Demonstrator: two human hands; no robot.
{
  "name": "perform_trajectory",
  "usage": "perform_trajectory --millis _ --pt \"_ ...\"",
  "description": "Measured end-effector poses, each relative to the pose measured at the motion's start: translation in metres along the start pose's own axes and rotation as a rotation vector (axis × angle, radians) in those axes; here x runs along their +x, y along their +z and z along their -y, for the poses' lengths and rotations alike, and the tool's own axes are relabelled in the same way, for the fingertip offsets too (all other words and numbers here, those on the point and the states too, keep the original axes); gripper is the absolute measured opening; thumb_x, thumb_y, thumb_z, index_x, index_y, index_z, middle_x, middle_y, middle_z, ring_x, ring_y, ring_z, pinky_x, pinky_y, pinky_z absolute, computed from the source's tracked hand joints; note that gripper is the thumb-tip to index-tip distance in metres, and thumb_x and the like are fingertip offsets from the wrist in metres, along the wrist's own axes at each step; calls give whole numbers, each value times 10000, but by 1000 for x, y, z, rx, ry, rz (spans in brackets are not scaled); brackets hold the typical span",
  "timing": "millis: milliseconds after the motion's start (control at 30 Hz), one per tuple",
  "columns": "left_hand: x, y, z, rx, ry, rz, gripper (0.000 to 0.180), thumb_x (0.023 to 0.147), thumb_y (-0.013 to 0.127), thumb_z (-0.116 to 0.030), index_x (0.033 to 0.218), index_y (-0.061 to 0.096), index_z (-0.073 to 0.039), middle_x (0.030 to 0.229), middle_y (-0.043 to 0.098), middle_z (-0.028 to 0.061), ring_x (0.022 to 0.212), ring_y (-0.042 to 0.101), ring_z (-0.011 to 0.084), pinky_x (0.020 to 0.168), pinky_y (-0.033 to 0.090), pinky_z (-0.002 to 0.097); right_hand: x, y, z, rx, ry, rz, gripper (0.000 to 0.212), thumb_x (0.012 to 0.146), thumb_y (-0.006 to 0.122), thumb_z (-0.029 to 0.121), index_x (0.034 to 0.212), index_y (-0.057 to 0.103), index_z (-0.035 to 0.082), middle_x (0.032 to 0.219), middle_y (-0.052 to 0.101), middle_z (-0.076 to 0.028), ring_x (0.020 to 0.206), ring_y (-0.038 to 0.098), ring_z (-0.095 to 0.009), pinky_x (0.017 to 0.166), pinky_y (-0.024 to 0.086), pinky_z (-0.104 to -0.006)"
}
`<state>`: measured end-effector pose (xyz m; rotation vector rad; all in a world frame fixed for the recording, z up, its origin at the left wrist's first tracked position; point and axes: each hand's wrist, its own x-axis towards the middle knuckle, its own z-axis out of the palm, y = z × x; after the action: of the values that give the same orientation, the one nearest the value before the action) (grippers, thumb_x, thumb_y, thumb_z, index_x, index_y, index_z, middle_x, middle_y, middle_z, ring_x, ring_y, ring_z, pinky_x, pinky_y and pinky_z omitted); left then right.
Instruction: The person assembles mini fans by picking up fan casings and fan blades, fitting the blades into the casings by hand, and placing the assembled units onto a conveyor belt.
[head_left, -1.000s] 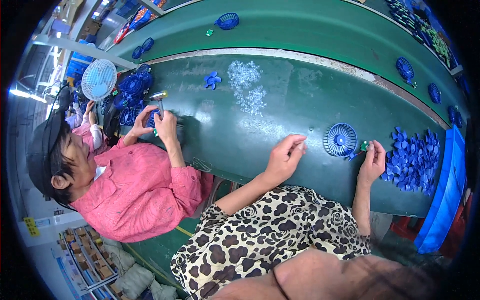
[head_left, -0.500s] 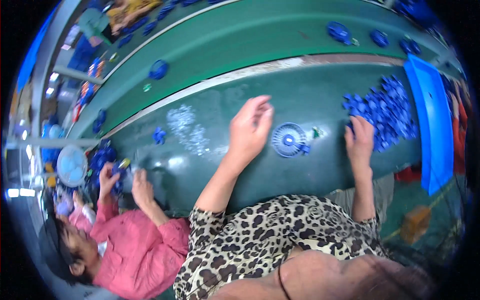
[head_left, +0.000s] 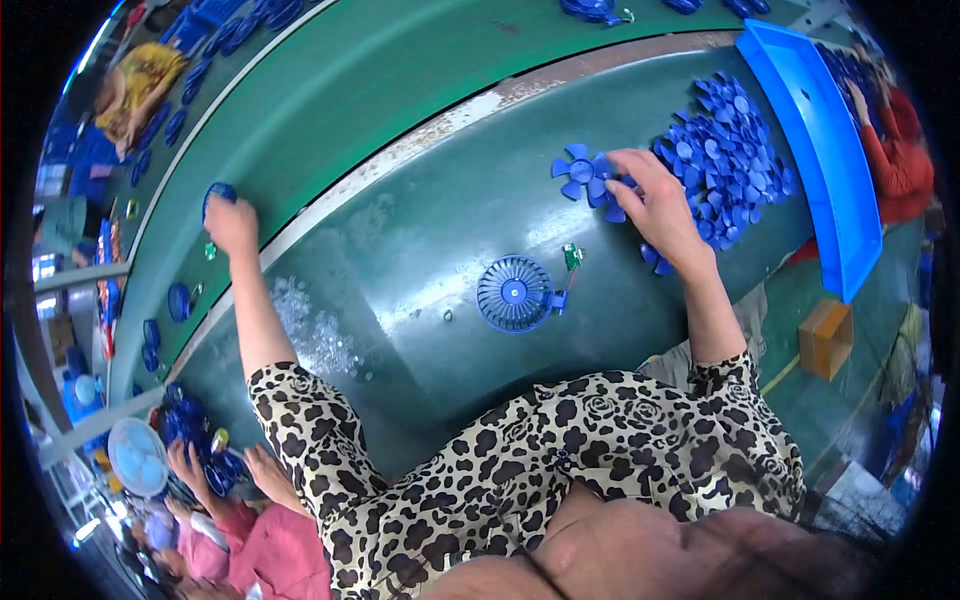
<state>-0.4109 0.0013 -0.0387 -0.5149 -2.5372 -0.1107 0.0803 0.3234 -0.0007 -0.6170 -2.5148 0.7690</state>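
Note:
My left hand [head_left: 232, 222] reaches out over the green conveyor, its fingers closed on a round blue fan housing [head_left: 218, 190]. My right hand [head_left: 660, 205] is at the left edge of a pile of blue fan blades [head_left: 725, 150]. Its thumb and forefinger close around the edge of a blue fan blade [head_left: 580, 170]; another blade lies partly beneath the fingers. Between my hands, on the dark green table [head_left: 430, 250], lies a round blue slatted fan housing [head_left: 514, 293]. A small green circuit board [head_left: 572, 257] is wired to it.
A long blue tray [head_left: 820, 160] stands right of the pile. Small clear plastic pieces [head_left: 315, 330] lie scattered at the left. More blue housings [head_left: 179, 302] sit on the conveyor [head_left: 350, 110]. A co-worker in pink [head_left: 280, 550] works on my left. A cardboard box [head_left: 826, 340] stands at the right.
My left hand has moved from above the table out to the conveyor and taken hold of a housing. My right hand has closed on a fan blade beside the pile. The view has shifted.

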Motion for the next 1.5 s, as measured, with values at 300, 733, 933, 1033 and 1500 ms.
perform_trajectory --millis 300,733,933,1033,1500 --pt "-45 -57 -102 -120 345 82 80 758 521 -85 774 584 -38 840 634 164 794 621 352 663 510 471 -3 18 12 -303 -189 36 431 711 682 77 1130 580 79 1177 534 -165 1110 488 -330 872 444 -419" --pt "-170 -146 -215 -857 235 313 269 781 659 -188 1000 624 -35 875 603 129 838 585 308 763 478 412 -28 -15 9 76 77 -69 176 855 548 95 984 613 -5 864 644 -178 800 636 -332 675 484 -374" --pt "-155 -111 -225 -570 293 503 227 825 599 -211 987 607 -53 978 623 170 953 595 357 796 474 464 -94 1 11 -88 58 -49 252 773 629 56 1018 602 2 918 610 -132 859 582 -303 755 481 -387" --pt "-157 -111 -210 -669 145 532 209 839 579 -227 947 604 -49 924 640 183 892 609 373 766 476 474 -102 -2 32 -191 -78 -56 335 739 667 72 1062 588 33 1015 564 -124 961 528 -312 800 466 -389" --pt "-188 -147 -21 -337 -274 -194 289 767 624 -124 1043 598 -42 1021 585 150 986 517 351 840 427 442 -103 21 28 -145 -15 249 357 757 633 60 1102 547 34 910 561 -139 742 574 -297 641 470 -387"
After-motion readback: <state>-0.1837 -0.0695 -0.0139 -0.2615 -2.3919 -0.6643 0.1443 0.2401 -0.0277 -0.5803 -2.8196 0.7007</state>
